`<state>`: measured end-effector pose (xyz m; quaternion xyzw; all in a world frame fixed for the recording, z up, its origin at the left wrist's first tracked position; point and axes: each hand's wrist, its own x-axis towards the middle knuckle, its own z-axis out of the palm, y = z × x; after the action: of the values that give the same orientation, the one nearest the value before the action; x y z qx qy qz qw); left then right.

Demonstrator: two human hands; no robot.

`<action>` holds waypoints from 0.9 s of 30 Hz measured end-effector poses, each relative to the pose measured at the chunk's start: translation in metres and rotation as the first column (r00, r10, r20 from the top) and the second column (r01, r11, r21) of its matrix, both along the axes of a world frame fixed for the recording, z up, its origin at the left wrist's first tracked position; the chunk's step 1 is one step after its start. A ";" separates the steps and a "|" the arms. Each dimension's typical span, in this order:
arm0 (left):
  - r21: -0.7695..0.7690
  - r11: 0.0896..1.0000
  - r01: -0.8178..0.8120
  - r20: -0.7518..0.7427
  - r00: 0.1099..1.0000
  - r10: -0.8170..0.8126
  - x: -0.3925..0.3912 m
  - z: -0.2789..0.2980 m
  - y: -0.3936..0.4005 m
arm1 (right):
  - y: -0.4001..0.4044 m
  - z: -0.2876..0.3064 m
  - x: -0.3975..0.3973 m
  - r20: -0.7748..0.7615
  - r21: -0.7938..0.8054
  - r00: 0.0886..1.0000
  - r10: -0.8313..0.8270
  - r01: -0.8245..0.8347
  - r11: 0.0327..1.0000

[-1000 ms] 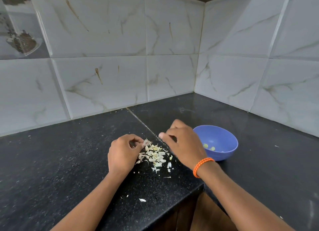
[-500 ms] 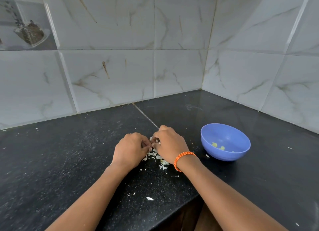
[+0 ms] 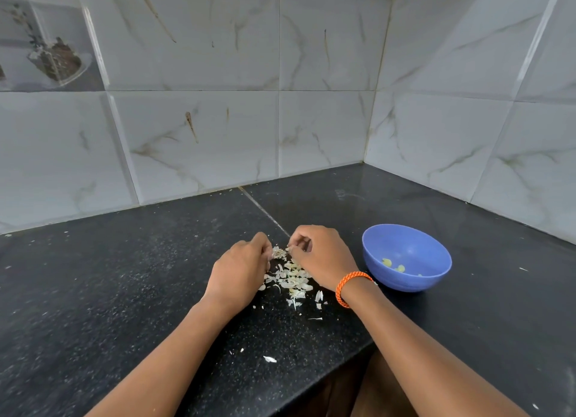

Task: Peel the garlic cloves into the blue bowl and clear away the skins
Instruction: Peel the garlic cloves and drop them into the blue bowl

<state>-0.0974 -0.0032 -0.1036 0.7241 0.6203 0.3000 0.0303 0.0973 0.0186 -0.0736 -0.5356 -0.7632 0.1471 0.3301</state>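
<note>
My left hand point(image 3: 240, 268) pinches a small garlic piece point(image 3: 279, 252) with a rough, rooty end, just above the black counter. My right hand point(image 3: 321, 256), an orange band at its wrist, meets it from the right, with fingertips pinched on the same piece. Below and between the hands lies a pile of white garlic skins point(image 3: 293, 281). The blue bowl point(image 3: 405, 287) stands to the right of my right hand, with a few peeled yellowish cloves point(image 3: 393, 264) in it.
Loose skin flakes point(image 3: 269, 359) lie scattered toward the counter's front edge point(image 3: 336, 370). Grey marble tiles form a corner behind the counter point(image 3: 364, 155). Bare black counter stretches to the left and behind the bowl.
My right hand came back from beside the bowl to the left hand and closed its fingertips on the garlic piece. The view has shifted, so everything sits further right.
</note>
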 end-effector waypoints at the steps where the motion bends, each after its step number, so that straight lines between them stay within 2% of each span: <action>1: 0.017 1.000 0.012 0.030 0.999 -0.012 -0.001 0.000 0.001 | -0.001 0.001 0.004 -0.023 -0.003 1.000 -0.002 0.002 1.000; 4: 0.031 0.999 0.030 0.069 0.997 -0.032 -0.002 0.001 -0.001 | 0.000 -0.001 0.014 -0.036 -0.021 0.999 0.024 -0.025 0.999; 7: 0.009 1.000 0.009 0.043 0.999 -0.009 -0.003 0.000 -0.002 | 0.000 -0.005 0.019 0.059 -0.041 0.997 0.053 -0.051 0.998; 10: 0.023 1.000 0.020 0.112 0.993 -0.023 -0.005 0.002 0.000 | -0.004 -0.002 0.017 0.081 -0.003 0.996 0.049 -0.049 0.999; 13: 0.012 1.000 0.029 0.252 0.967 -0.031 -0.008 0.005 0.002 | -0.015 0.008 0.006 0.025 -0.011 0.978 0.206 -0.206 0.979; 16: -0.022 1.000 0.001 0.334 0.942 0.007 -0.011 0.001 0.005 | -0.028 0.009 -0.013 0.151 -0.027 0.923 0.354 -0.354 0.935; 19: -0.026 0.999 -0.036 0.382 0.923 0.043 -0.013 -0.001 0.006 | -0.034 -0.002 -0.028 0.330 0.010 0.883 0.333 -0.356 0.934; 24: -0.012 0.999 -0.036 0.394 0.918 0.038 -0.011 0.000 0.005 | -0.035 -0.007 -0.031 0.347 0.056 0.888 0.302 -0.341 0.938; 27: 0.026 0.999 -0.020 0.441 0.897 0.006 -0.009 0.003 0.002 | -0.032 -0.006 -0.025 0.243 0.034 0.931 0.271 -0.288 0.957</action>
<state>-0.1064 -0.0007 -0.1007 0.6335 0.5976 0.4656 0.1572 0.0724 -0.0134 -0.0798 -0.4235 -0.8700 0.1016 0.2309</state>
